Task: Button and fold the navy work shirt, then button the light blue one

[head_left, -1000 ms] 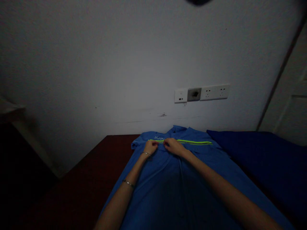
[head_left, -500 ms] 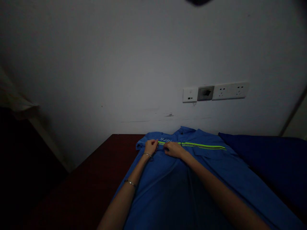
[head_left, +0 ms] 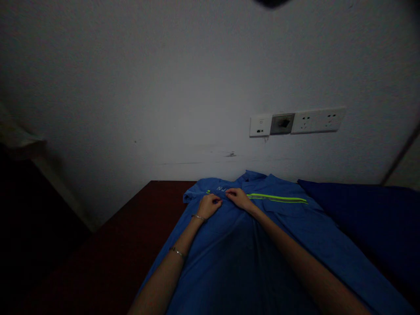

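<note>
A blue work jacket point(head_left: 288, 232) lies spread out, with pale lettering and a yellow-green and grey reflective stripe point(head_left: 278, 198) across its chest. My left hand point(head_left: 209, 206), with two bracelets on its arm, is closed in a pinch on the chest cloth just below the lettering. My right hand point(head_left: 239, 198) pinches the cloth a little to the right and higher, covering the end of the lettering. Between the hands the stripe is hidden; a short bit of it shows left of them. Exactly which fold the fingertips grip is hard to make out in the dim light.
Under the jacket is a dark red-brown tabletop point(head_left: 131, 227) that meets a pale wall point(head_left: 183, 100). Wall sockets point(head_left: 297, 122) sit above the jacket. A dark blue cloth or cushion point(head_left: 361, 210) lies at the right. Dark furniture stands at the far left.
My right hand has moved slightly up over the lettering, and the left fingers have shifted down and right. The stripe between them, visible before, is now covered.
</note>
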A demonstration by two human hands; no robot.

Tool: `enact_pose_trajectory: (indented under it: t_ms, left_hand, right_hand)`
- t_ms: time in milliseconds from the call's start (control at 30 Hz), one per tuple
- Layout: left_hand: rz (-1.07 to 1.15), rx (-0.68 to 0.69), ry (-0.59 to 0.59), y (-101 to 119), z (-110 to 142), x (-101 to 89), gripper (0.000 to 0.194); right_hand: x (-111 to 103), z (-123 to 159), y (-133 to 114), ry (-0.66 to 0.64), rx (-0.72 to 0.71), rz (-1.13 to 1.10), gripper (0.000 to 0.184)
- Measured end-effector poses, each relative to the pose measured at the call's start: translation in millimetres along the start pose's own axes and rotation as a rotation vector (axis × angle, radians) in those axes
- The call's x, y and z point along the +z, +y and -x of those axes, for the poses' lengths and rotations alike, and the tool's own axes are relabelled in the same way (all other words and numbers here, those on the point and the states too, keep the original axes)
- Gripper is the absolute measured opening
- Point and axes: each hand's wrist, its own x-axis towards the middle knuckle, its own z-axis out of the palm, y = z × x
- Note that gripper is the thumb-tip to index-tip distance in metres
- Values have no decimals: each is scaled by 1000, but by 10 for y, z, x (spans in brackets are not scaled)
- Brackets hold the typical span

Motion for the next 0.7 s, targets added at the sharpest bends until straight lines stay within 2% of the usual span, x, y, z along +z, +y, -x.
enact_pose_trajectory:
  t_ms: [133, 233, 467, 700]
  left_hand:
    - [-79, 26, -98, -3, 42, 13, 23]
    - [-107, 22, -115, 16, 59, 22, 24]
    - [-82, 49, -96, 14, 58, 46, 23]
    - [1, 27, 23, 38, 19, 85, 20]
  right_hand:
    - [17, -7, 23, 31, 24, -43, 25]
    - [28, -3, 31, 39, 33, -78, 23]
    - [46, 13, 35, 34, 65, -113, 25]
    - [56, 15, 66, 40, 56, -147, 28]
